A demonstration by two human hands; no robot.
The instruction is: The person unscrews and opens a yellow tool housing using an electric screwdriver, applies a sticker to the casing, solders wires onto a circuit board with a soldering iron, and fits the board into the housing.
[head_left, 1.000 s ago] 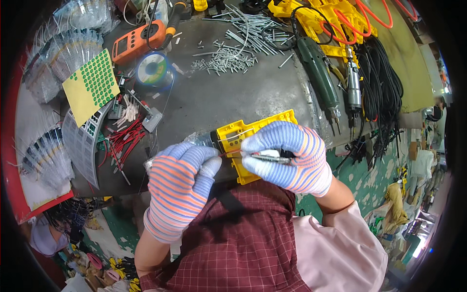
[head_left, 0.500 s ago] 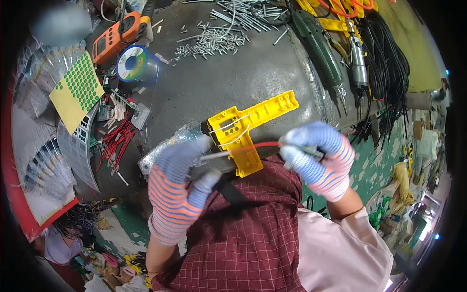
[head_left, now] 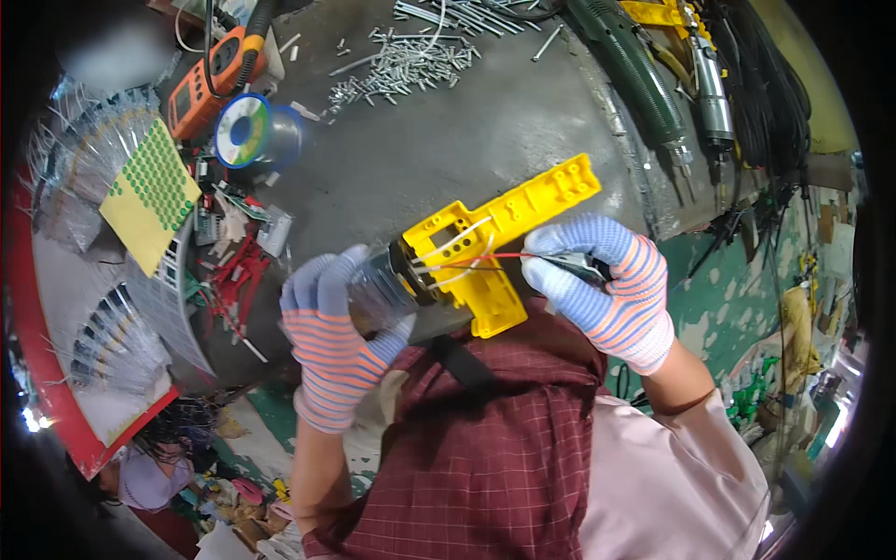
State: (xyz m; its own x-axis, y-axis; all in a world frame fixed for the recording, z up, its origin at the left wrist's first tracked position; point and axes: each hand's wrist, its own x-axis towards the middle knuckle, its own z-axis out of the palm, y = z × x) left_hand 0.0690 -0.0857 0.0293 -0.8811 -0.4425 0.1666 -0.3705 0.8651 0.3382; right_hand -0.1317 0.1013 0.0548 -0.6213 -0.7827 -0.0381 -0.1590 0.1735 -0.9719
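Head view: I see the left hand curled around a clear cylinder, the right hand pinching a small board. Between them lies the yellow shell, long axis running far-right, its left end nearer the left hand. A red wire crosses it. Beyond: screws far, spool far left, green power tool far right.

A maroon apron with a thin pale grid covers the front. Right of it shows a plain pale-pink shirt; on its upper left lies a dark band, possibly a strap. Left hand and right hand wear bluish-fingered gloves, orange-and-blue striped, pale-cuffed.
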